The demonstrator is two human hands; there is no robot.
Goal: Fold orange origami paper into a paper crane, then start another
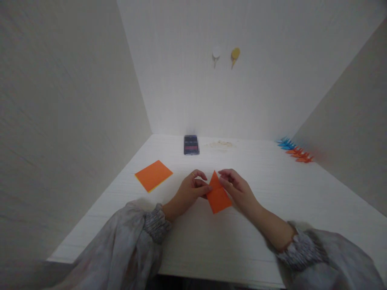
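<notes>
My left hand (pixel 193 188) pinched the orange paper (pixel 218 199) at nine o'clock; my right hand (pixel 240 189) curled at two, grip undeterminable. Tabletop (pixel 296 193) extended toward three, edge at six.

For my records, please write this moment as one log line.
left hand: holds folded orange paper | right hand: at paper's right edge | left side: flat orange paper | far right: small folded papers
</notes>
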